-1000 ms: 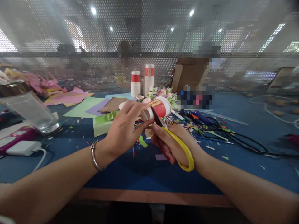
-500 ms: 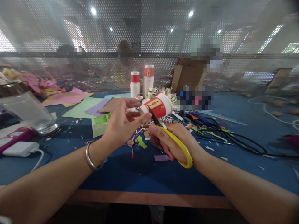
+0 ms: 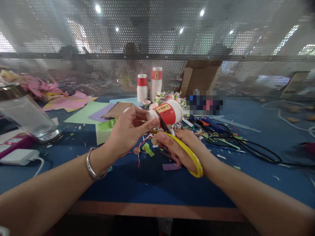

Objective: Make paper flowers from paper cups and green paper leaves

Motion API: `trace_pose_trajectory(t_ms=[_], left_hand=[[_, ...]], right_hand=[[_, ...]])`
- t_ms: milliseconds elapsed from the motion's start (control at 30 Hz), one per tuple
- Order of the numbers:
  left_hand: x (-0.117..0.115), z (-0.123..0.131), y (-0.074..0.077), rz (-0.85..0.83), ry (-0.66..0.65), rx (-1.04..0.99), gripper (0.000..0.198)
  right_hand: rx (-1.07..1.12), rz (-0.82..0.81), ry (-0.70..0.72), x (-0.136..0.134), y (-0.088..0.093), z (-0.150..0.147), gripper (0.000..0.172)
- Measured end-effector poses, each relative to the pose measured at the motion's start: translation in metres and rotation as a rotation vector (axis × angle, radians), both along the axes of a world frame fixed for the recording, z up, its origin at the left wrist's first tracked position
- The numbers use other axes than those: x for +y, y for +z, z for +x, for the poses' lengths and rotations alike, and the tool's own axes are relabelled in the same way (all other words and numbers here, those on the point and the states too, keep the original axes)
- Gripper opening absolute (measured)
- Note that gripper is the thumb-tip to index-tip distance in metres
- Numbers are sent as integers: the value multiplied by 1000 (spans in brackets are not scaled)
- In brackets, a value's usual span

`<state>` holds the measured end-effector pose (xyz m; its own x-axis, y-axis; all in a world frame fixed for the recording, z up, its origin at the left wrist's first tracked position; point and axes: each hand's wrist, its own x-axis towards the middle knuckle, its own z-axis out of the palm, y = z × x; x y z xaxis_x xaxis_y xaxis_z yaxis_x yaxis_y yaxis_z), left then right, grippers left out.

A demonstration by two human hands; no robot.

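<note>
A red and white paper cup (image 3: 174,113) lies sideways in front of me, its wide rim to the right and its base to the left. My left hand (image 3: 126,132) grips it near the base end, thumb in front and fingers behind. In my right hand (image 3: 194,146) is a pair of scissors with a yellow handle (image 3: 189,152). The dark blades slant up across the cup's near side; how far they have cut in I cannot tell. Paper scraps (image 3: 148,149) lie on the blue table below both hands.
Two stacks of paper cups (image 3: 142,90) stand behind, near a cardboard box (image 3: 201,77). Coloured paper sheets (image 3: 81,113) and a glass of water (image 3: 31,114) are at the left. A glue gun (image 3: 209,124) and black cable (image 3: 258,149) lie right. Perforated mesh (image 3: 167,42) closes the back.
My left fingers have closed in behind the cup, and the left wrist has shifted slightly left. The scissors stay against the cup, almost unmoved.
</note>
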<state>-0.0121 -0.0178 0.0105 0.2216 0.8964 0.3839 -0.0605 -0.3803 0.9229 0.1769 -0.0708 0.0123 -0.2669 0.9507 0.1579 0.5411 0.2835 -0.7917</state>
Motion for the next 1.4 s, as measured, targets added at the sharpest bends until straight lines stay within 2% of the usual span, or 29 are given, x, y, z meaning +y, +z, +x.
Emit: trace_pose_trajectory(t_ms=[167,500,600,767,1133,1400], left_hand=[[0,0,-1,108,33,78,44],[-8,-3,3,301,49,120,32],[-9,-3,4,359,39,114,32],[-13,-2,4,393,51,101,33],[-10,-5,5,365,63,227,30],[-8,-9,-2,485,64,375,25]], right_hand=[[24,-76,-5,-1,-3,-3,78],[162,-126,-44,-10,-4,-7,70],[185,-96,-27,-13,-2,-9,70],[180,-95,-47,-16,0,-9,69],[76,-53,-51,-10,2,-5,72],[163,-173,-62,-9,-6,-7,71]])
